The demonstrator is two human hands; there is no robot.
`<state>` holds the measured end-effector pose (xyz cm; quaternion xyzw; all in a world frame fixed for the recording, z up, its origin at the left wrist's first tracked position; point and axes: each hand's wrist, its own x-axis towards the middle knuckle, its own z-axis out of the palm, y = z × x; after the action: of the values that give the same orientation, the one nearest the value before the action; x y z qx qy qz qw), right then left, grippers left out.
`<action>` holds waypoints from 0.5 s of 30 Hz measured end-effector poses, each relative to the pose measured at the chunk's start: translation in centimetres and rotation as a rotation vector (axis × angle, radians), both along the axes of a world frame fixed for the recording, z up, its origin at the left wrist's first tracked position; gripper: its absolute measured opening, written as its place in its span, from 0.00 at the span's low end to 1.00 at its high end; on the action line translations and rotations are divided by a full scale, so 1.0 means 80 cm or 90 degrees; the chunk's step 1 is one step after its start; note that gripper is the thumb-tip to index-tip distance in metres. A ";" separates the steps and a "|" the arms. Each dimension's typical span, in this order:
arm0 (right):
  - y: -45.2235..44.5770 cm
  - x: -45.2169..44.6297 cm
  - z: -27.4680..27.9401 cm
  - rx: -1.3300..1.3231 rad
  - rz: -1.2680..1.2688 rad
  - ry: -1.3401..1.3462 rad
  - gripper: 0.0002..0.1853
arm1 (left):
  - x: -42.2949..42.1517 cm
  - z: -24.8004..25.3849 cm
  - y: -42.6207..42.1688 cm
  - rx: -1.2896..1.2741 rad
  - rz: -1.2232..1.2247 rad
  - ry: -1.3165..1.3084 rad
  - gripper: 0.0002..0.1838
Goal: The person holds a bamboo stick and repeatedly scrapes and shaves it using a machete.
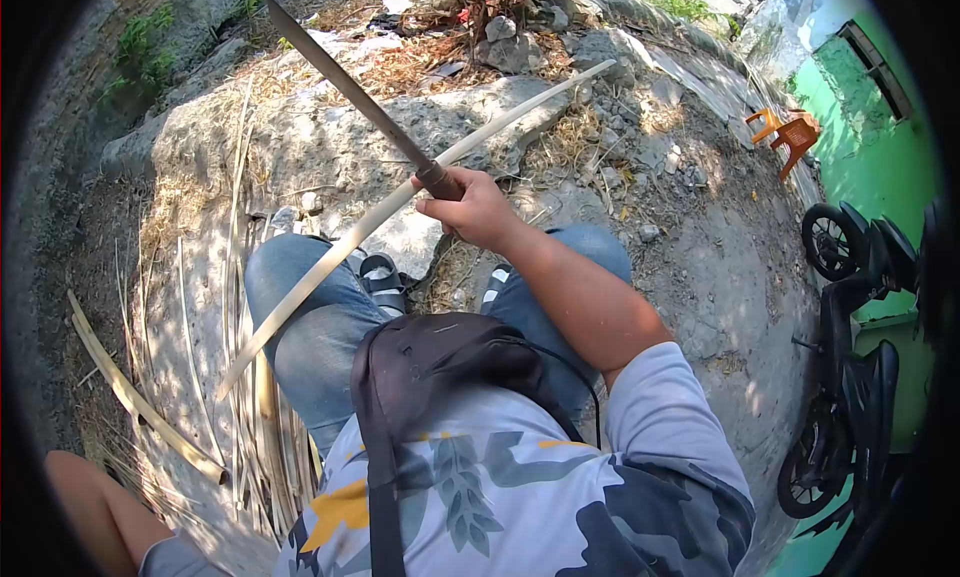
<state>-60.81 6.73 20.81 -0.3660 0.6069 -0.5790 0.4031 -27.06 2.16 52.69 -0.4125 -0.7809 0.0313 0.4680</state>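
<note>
My right hand (468, 209) is closed around the dark handle of a machete (345, 82). Its long blade points up and away to the left. A long pale strip (340, 247), like split bamboo or a stripped frond stem, runs diagonally behind the machete's handle and over my left knee. Its far end is raised toward the upper right. Whether my right fingers also hold the strip I cannot tell. My left hand is out of sight. A bare bent limb (100, 502) shows at the lower left edge, its end cut off.
Several long thin strips (240, 447) lie on the ground to my left, beside a thicker curved piece (140, 402). A rough rock slab (300, 142) and dry litter lie ahead. An orange plastic chair (795, 139) and a black motorcycle (850, 377) stand right, near a green wall (880, 177).
</note>
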 end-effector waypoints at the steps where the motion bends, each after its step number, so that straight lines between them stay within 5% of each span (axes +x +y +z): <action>1: 0.001 0.000 0.001 -0.002 -0.005 -0.006 0.18 | 0.000 -0.002 -0.002 -0.005 0.003 -0.007 0.38; 15: 0.003 -0.003 0.002 0.003 -0.001 -0.006 0.19 | -0.011 -0.002 -0.009 -0.001 0.008 -0.092 0.37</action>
<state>-61.08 6.94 20.96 -0.3619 0.6067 -0.5797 0.4061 -27.91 1.42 52.53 -0.4094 -0.8151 0.0049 0.4097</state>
